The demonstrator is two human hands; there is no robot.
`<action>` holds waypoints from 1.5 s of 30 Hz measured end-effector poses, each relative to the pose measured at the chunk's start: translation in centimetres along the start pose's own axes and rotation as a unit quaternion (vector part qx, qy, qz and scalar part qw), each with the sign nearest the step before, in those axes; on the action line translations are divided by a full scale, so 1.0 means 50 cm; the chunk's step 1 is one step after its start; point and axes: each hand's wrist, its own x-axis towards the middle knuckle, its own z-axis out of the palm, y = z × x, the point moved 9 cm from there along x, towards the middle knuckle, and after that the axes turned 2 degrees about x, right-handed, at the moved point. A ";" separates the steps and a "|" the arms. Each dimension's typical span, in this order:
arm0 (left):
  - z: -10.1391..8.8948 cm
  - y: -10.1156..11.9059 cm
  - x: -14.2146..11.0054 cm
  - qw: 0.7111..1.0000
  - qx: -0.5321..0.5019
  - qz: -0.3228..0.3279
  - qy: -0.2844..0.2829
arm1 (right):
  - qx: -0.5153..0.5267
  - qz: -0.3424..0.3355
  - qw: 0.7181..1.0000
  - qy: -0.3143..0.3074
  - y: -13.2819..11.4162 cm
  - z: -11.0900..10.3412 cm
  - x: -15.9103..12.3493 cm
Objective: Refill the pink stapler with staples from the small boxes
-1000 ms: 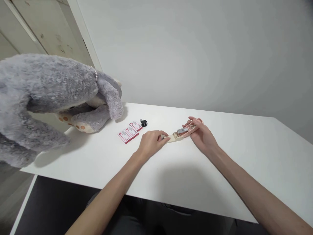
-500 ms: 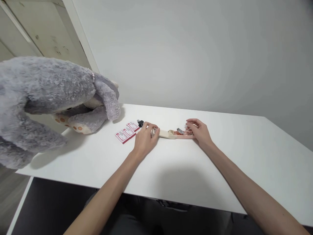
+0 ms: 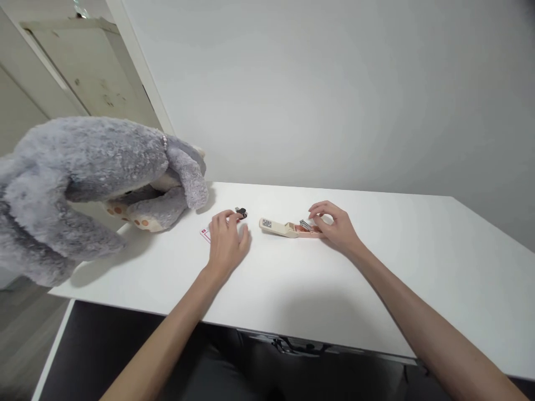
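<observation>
Wall [image 3: 317, 100] takes up the whole back of your view, plain and pale, and right below it runs your white table [image 3: 451, 267], its near edge crossing in front of you. Over on your left, big and fluffy, there's the grey plush toy [image 3: 104, 156], slumped forward with its paw pads showing, and behind it the upper corner is taken by a cream cabinet [image 3: 79, 67].

Now to your 2 hands, both reaching in over the table. Your left hand [image 3: 225, 239] is palm down with the fingers loosely spread and the thumb standing apart, right over a red-and-white box; whether the fingertips press on it, you can't tell from this angle. Your right hand [image 3: 334, 225] is at the pink end of the stapler, thumb and index finger curled toward each other; whether they pinch anything is hidden.

And the stapler [image 3: 288, 229] itself lies between your 2 hands, opened out: cream half pointing left with its metal plate up, pink half running under your right hand, and a silvery metal piece sticking up at a tilt beside your fingers. Smaller again, 1 corner of the red-and-white box [image 3: 205, 234] peeks out left of your left hand. Just beyond those fingertips sits the small black object [image 3: 242, 213].
</observation>
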 end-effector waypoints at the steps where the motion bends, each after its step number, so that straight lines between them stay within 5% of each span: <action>1: -0.008 -0.017 -0.006 1.000 0.024 -0.003 -0.002 | 0.006 -0.001 1.000 -0.009 -0.003 0.005 -0.001; 5: -0.032 -0.084 -0.033 0.997 0.074 -0.020 -0.013 | 0.006 -0.021 0.999 -0.028 -0.013 0.016 -0.003; 10: -0.025 -0.143 -0.055 0.992 0.022 -0.082 -0.091 | 0.014 -0.026 0.997 -0.068 -0.008 0.030 -0.006; 23: -0.065 -0.170 -0.092 0.983 -0.058 -0.155 -0.076 | -0.021 -0.092 0.993 -0.076 -0.026 0.045 -0.014; 29: -0.078 -0.092 -0.102 0.985 -0.119 -0.083 -0.090 | -0.015 -0.096 0.993 -0.070 -0.030 0.051 -0.013; 39: 0.006 0.104 -0.080 0.954 -0.225 0.104 -0.171 | -0.047 -0.103 0.992 -0.059 -0.044 0.045 -0.015; 45: 0.021 0.101 -0.073 0.956 -0.223 0.090 -0.167 | -0.046 -0.114 0.992 -0.036 -0.045 0.034 -0.013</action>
